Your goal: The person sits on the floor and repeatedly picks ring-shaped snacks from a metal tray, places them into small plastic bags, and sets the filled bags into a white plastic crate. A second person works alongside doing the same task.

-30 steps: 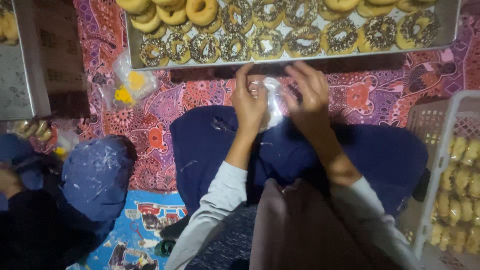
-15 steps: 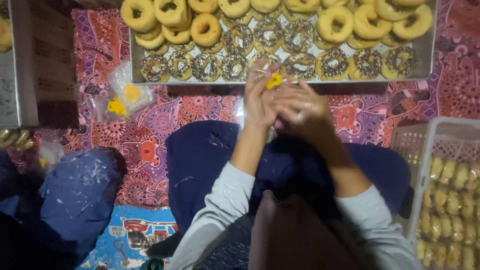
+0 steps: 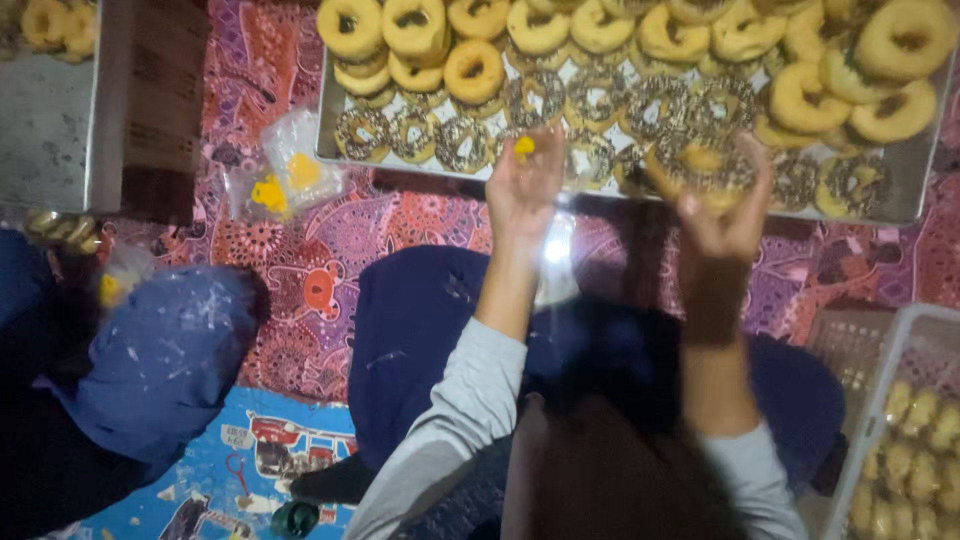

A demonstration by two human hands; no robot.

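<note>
The right hand (image 3: 725, 215) is raised at the near edge of the metal tray (image 3: 905, 205), toward its right half. Its fingers curl up around a chocolate-sprinkled doughnut (image 3: 703, 165), pinching it from below so the ring sits on top of the fingertips, just above the tray's front rim. The picture is blurred here, so I cannot tell whether the doughnut is fully clear of the tray or touching its neighbours.

The left hand (image 3: 522, 190) is lifted beside it, well apart from the right, at the middle of the tray's near edge. A small yellow piece (image 3: 524, 147) shows at its fingertips, which are pressed together around it; what the piece is cannot be told. A clear plastic bag (image 3: 556, 258) hangs below this hand, glaring in the light.

The tray holds rows of sprinkled doughnuts (image 3: 455, 140) along its near side and a pile of plain golden doughnuts (image 3: 475, 68) along its far side and right corner. It lies on a patterned red cloth (image 3: 330, 250). On the cloth, off the tray's left corner, lies a small plastic packet with yellow pieces (image 3: 290, 178). A white basket of pale pastries (image 3: 915, 430) stands at the lower right. Another person's blue-clothed knee (image 3: 165, 350) is at the left.
</note>
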